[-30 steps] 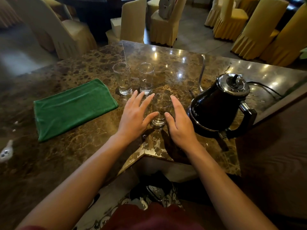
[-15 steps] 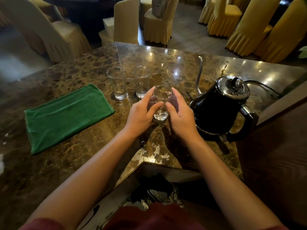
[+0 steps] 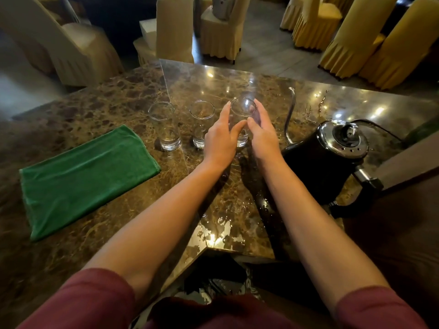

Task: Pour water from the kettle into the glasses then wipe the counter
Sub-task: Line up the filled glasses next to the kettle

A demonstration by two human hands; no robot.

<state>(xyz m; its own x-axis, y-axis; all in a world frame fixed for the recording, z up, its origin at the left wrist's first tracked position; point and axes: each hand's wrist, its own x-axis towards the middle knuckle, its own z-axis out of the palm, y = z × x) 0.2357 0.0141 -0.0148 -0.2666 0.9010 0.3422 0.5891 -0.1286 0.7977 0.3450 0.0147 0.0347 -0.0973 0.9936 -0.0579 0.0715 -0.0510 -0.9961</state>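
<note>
Since the frame half a second before, you had carried the third clear glass tumbler (image 3: 241, 122) away from you, into line with the two other clear glass tumblers. Your left hand (image 3: 222, 136) and your right hand (image 3: 262, 134) cupped it from either side, fingers long and only gently curved against the glass, the thumbs nearly meeting in front of it. Its base sat at the brown marble table (image 3: 114, 100); whether it fully rested there I could not tell.

Left of it stood the middle tumbler (image 3: 201, 123), and left again the far-left tumbler (image 3: 165, 125), both upright and apart from each other. All three looked to hold no water, as far as the glass showed.

Your black electric kettle with a chrome lid (image 3: 332, 160) stood on the table to the right of your right hand, its thin gooseneck spout (image 3: 291, 112) rising near the held tumbler and its handle pointing toward the right edge. A folded green cloth (image 3: 85, 179) lay flat on the table well to the left. Chairs in pale yellow covers (image 3: 356, 36) stood on the floor beyond the table.
</note>
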